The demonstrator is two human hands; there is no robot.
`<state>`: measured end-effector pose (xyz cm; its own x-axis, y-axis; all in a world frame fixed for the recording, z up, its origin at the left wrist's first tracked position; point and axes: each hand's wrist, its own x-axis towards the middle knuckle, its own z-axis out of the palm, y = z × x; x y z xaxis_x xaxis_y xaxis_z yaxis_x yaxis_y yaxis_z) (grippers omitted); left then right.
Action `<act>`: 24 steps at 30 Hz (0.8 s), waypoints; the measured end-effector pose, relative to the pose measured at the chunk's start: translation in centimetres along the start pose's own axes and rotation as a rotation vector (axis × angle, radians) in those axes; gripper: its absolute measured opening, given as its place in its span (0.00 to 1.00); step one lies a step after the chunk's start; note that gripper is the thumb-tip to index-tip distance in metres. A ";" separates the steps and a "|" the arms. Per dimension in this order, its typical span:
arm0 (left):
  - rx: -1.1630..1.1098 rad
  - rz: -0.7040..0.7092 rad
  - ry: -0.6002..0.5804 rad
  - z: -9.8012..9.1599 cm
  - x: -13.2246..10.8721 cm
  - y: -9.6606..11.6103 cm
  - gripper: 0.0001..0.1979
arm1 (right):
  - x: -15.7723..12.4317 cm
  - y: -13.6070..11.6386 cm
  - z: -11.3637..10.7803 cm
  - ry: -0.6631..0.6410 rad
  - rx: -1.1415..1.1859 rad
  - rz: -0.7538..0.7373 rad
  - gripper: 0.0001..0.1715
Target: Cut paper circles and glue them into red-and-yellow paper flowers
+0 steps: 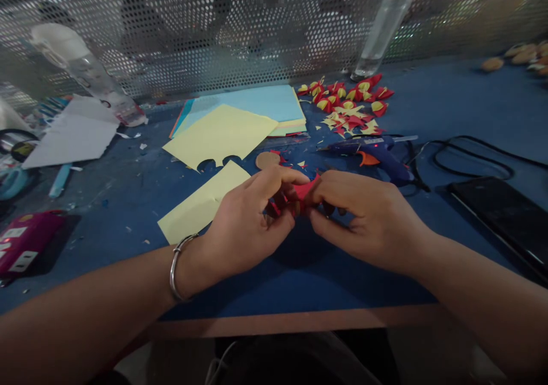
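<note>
Between my two hands is a small piece of red paper (pixel 305 189), pinched from both sides above the table. My left hand (pixel 252 217), with a silver bangle at the wrist, grips its left side with thumb and fingers. The right side is held by my right hand (pixel 368 214), fingers curled in. Part of the piece is hidden behind the fingers. Just beyond my left hand lies a round tan disc (pixel 268 160) with red scraps by it. A yellow paper strip (pixel 201 205) and a larger notched yellow sheet (pixel 222 134) lie to the left.
Behind are stacked coloured sheets (pixel 257 102) and a pile of red and yellow paper pieces (pixel 349 102). A blue glue gun (pixel 385 154) and a black phone (pixel 505 217) lie right. Two bottles stand near the mesh panel (pixel 205 37); a magenta power strip (pixel 29 239) is left.
</note>
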<state>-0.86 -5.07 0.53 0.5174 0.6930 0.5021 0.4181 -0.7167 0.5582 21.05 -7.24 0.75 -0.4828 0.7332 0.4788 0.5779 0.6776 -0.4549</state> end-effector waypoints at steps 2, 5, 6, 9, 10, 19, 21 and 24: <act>-0.075 -0.037 -0.012 -0.1 0.2 0.2 0.19 | 0.0 0.0 0.0 0.001 0.017 0.003 0.07; -0.230 -0.103 -0.044 -0.2 0.4 0.4 0.17 | 0.0 0.1 0.0 0.008 0.022 0.001 0.07; -0.271 -0.119 -0.053 -0.2 0.5 0.4 0.16 | 0.0 0.1 -0.1 0.011 0.018 -0.003 0.07; -0.348 -0.154 -0.049 0.0 0.4 0.0 0.14 | -0.1 0.2 0.0 0.018 -0.011 -0.027 0.07; -0.368 -0.163 -0.043 0.1 0.4 -0.1 0.14 | -0.1 0.2 0.0 0.021 -0.021 -0.034 0.07; -0.359 -0.102 -0.003 0.2 0.4 0.3 0.18 | 0.0 0.1 0.0 0.029 -0.022 -0.029 0.07; -0.317 -0.078 0.000 0.2 0.3 0.4 0.20 | 0.0 0.0 0.0 0.034 -0.026 -0.027 0.08; -0.263 -0.039 0.006 0.1 0.0 0.4 0.21 | 0.1 -0.1 -0.1 0.050 -0.024 -0.018 0.09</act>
<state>-0.60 -5.32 0.68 0.5001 0.7204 0.4805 0.2284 -0.6450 0.7293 21.05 -7.24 0.89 -0.4601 0.7170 0.5237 0.5855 0.6884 -0.4282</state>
